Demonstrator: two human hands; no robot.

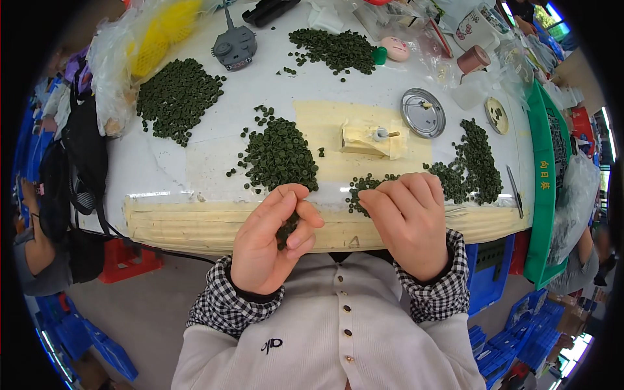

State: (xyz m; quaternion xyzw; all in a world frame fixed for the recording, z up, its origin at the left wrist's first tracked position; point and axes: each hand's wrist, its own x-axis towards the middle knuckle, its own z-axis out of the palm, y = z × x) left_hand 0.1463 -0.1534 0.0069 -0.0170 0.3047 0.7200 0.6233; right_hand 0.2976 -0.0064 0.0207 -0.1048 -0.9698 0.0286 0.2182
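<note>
My left hand [270, 237] is closed at the table's near edge, its thumb and forefinger pinched together. Several small dark green round pieces [285, 229] lie inside its curled fingers. Just beyond it is a heap of like pieces [276, 153]. My right hand [413, 224] is bent over the table edge with the fingers drawn together; whatever sits between its fingertips is hidden. Loose green round pieces [359, 188] lie beside its fingertips, and a further heap [478, 162] spreads to its right. A small tape-covered block [364, 140] with a short peg stands beyond both hands.
Two more green heaps lie farther back, one at left [179, 97] and one at centre [335, 49]. A grey toy tank turret [234, 47], a round metal lid [423, 113], a shallow dish [496, 116] and tweezers [514, 192] lie about. A green tray [543, 188] borders the right side.
</note>
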